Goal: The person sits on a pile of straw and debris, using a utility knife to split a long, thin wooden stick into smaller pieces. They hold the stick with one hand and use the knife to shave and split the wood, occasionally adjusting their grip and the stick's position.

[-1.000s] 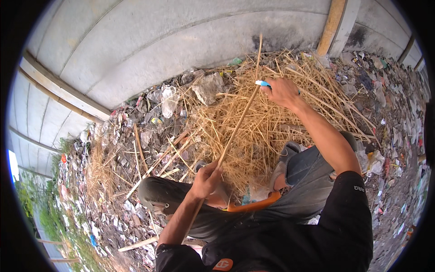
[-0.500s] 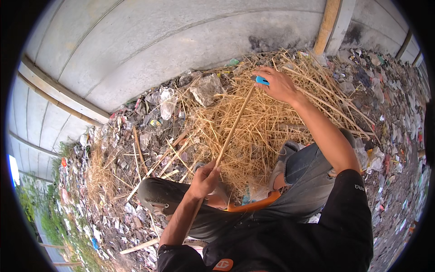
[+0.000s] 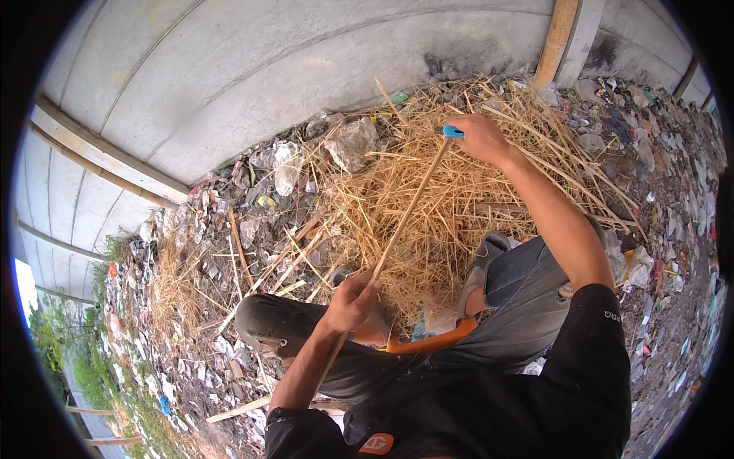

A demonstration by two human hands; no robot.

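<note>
My left hand point(image 3: 352, 301) is closed around a long, thin bamboo strip point(image 3: 413, 203), whose lower end runs back along my forearm. The strip slants up and away to the right over a heap of pale shavings point(image 3: 428, 222). In my right hand point(image 3: 480, 139), arm stretched out, is a blue-handled utility knife point(image 3: 453, 131). Its dark tip points left, right at the strip's far end. Whether the blade touches the strip is too small to tell. A loose sliver point(image 3: 391, 101) shows beyond the heap's far left side.
An orange seat edge point(image 3: 432, 340) shows between my bent legs. A concrete wall point(image 3: 321, 53) stands behind the heap, with a wooden post point(image 3: 556, 42) against it. A grey rock point(image 3: 352, 144) sits left of the heap. Litter point(image 3: 673, 229) covers the ground around; a cut strip point(image 3: 238, 409) lies at lower left.
My right hand and the knife have shifted slightly right with the strip's far end. My left hand has moved slightly right too. A sliver now shows near the wall.
</note>
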